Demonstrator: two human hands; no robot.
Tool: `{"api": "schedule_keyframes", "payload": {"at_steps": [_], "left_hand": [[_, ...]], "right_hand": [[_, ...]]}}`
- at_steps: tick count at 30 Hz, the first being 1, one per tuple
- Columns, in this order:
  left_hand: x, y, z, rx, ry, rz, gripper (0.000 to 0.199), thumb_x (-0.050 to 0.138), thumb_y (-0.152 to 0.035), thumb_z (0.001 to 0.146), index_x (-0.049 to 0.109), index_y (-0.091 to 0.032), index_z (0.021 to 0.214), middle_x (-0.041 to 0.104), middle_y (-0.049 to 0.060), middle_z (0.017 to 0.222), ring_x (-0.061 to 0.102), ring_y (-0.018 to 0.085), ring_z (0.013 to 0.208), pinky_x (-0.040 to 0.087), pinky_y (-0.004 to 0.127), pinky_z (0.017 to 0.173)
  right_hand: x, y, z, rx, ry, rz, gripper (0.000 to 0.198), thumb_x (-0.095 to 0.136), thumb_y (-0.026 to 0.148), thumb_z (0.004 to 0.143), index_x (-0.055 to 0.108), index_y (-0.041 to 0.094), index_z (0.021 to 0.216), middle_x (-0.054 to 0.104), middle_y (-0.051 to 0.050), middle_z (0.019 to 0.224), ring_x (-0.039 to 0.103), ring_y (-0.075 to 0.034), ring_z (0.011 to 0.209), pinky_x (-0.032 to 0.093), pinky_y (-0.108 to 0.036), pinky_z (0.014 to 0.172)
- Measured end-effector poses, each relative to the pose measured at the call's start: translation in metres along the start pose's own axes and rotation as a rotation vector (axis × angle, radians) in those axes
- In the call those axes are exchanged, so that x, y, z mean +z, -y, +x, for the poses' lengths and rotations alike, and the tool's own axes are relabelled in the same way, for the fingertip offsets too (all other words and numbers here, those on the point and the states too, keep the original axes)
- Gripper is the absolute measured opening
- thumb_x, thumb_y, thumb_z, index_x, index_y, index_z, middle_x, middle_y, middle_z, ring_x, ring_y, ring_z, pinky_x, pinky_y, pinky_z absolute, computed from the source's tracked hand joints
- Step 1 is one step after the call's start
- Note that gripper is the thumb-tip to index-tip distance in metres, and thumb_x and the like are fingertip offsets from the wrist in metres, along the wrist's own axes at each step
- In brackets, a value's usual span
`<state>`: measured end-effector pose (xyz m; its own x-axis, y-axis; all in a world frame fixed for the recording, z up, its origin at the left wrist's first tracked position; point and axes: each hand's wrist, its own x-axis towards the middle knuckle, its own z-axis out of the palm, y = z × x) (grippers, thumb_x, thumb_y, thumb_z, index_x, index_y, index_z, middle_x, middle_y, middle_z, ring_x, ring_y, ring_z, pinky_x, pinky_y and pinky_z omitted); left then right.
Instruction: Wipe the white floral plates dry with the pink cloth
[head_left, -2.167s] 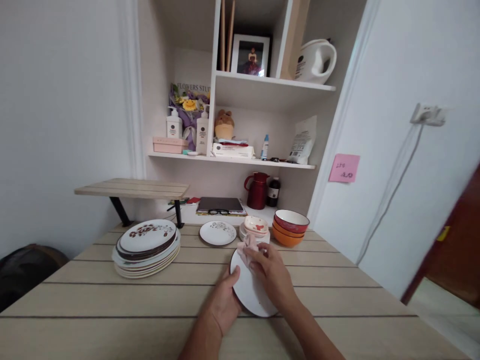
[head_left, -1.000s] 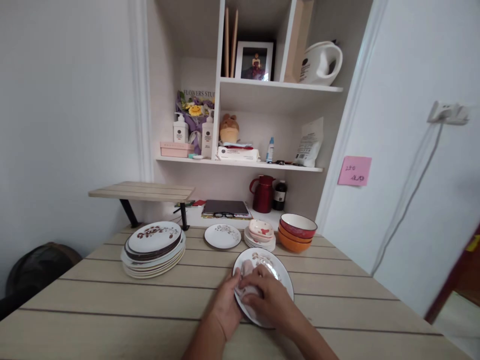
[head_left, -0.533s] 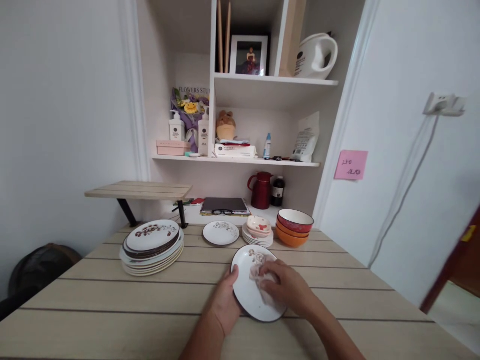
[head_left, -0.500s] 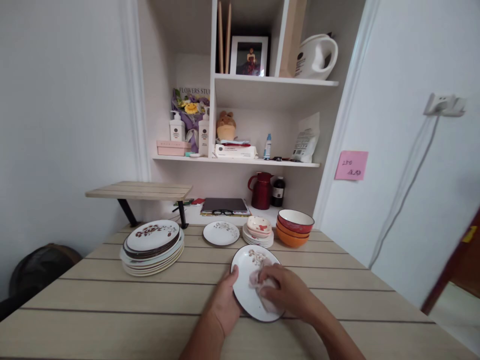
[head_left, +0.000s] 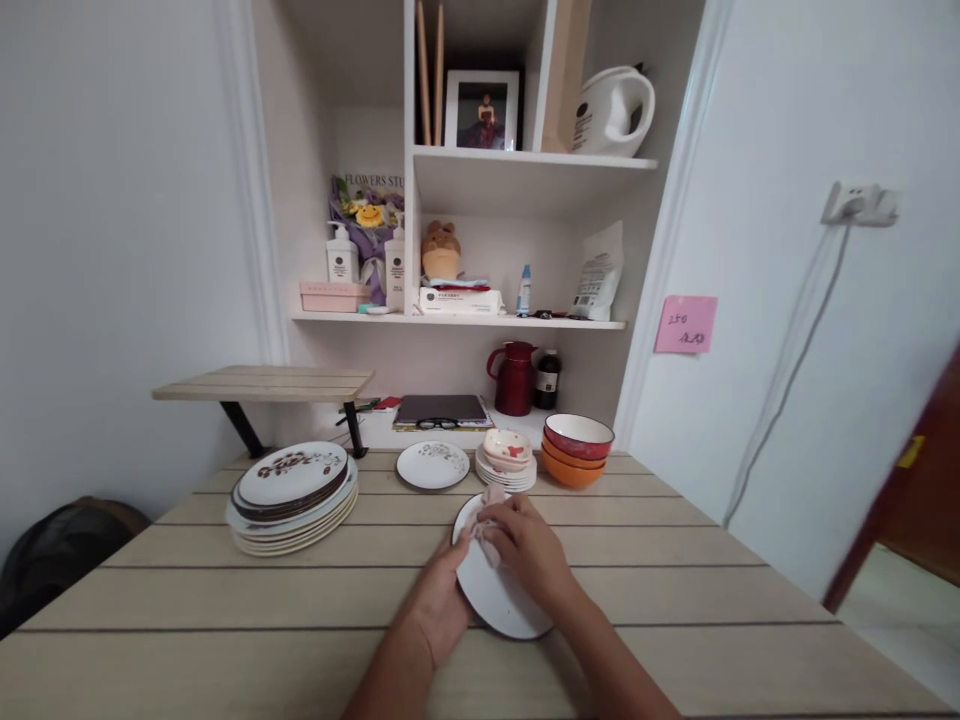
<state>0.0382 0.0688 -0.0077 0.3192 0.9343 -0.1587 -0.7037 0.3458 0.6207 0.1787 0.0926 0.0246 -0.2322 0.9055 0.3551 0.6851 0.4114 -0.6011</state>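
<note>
A white dark-rimmed plate (head_left: 501,598) is tilted toward me over the near part of the table. My left hand (head_left: 442,592) grips its left edge, thumb on the upper face and the other fingers hidden beneath. My right hand (head_left: 531,552) is closed on a crumpled pale cloth (head_left: 491,545), pressed against the upper part of the plate. Cloth and fingers cover the plate's floral print. Just beyond lie a flat floral plate (head_left: 433,466) and a stack of small dishes (head_left: 507,472) with a patterned bowl (head_left: 507,448) on top.
A tall stack of plates (head_left: 292,500) stands at left, near a raised wooden shelf (head_left: 262,383). Nested red and orange bowls (head_left: 576,452) sit at right. Behind are a dark laptop (head_left: 441,409), glasses (head_left: 437,424), a red jug (head_left: 514,379) and a dark bottle (head_left: 547,380).
My right hand has moved the cloth up and left across the plate, from its middle to its upper part, covering the flower print. The whole view has shifted slightly.
</note>
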Motion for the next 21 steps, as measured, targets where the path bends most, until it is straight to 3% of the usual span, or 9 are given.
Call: {"api": "schedule_keyframes", "payload": {"at_steps": [3, 6, 11, 17, 21], "left_hand": [[0.001, 0.001, -0.003, 0.002, 0.041, -0.005, 0.058, 0.068, -0.035, 0.080, 0.050, -0.022, 0.133, 0.071, 0.012, 0.109, 0.067, 0.027, 0.095, 0.045, 0.040, 0.089], [0.004, 0.001, -0.006, -0.001, 0.066, -0.001, 0.058, 0.067, -0.036, 0.080, 0.050, -0.022, 0.133, 0.070, 0.014, 0.112, 0.066, 0.028, 0.098, 0.044, 0.041, 0.091], [0.008, 0.000, -0.008, 0.014, 0.039, 0.051, 0.055, 0.068, -0.037, 0.079, 0.053, -0.020, 0.129, 0.071, 0.013, 0.106, 0.067, 0.028, 0.093, 0.046, 0.041, 0.087], [0.005, 0.002, -0.003, 0.004, -0.047, 0.114, 0.050, 0.066, -0.039, 0.081, 0.055, -0.019, 0.125, 0.073, 0.011, 0.095, 0.068, 0.024, 0.081, 0.048, 0.038, 0.079], [0.004, 0.003, -0.002, 0.024, -0.068, 0.117, 0.050, 0.066, -0.038, 0.081, 0.054, -0.020, 0.126, 0.072, 0.011, 0.101, 0.067, 0.024, 0.088, 0.047, 0.037, 0.082]], "right_hand": [[-0.013, -0.014, -0.001, 0.064, 0.004, -0.059, 0.026, 0.050, 0.027, 0.084, 0.070, 0.029, 0.101, 0.058, -0.004, 0.102, 0.058, -0.017, 0.088, 0.042, -0.027, 0.078], [-0.028, -0.022, -0.010, 0.099, 0.110, -0.092, 0.023, 0.053, 0.022, 0.079, 0.070, 0.026, 0.094, 0.059, -0.003, 0.093, 0.058, -0.016, 0.081, 0.040, -0.027, 0.074], [-0.031, -0.013, -0.022, -0.030, 0.267, 0.052, 0.023, 0.057, 0.015, 0.070, 0.070, 0.024, 0.085, 0.060, -0.002, 0.090, 0.058, -0.016, 0.081, 0.041, -0.027, 0.075], [0.001, 0.005, -0.010, -0.053, 0.116, 0.035, 0.029, 0.051, 0.019, 0.080, 0.070, 0.028, 0.099, 0.056, -0.003, 0.097, 0.057, -0.017, 0.090, 0.041, -0.027, 0.078], [-0.002, -0.005, -0.001, 0.061, 0.041, -0.082, 0.031, 0.045, 0.023, 0.086, 0.068, 0.030, 0.105, 0.055, -0.005, 0.102, 0.058, -0.017, 0.090, 0.039, -0.027, 0.077]]}}
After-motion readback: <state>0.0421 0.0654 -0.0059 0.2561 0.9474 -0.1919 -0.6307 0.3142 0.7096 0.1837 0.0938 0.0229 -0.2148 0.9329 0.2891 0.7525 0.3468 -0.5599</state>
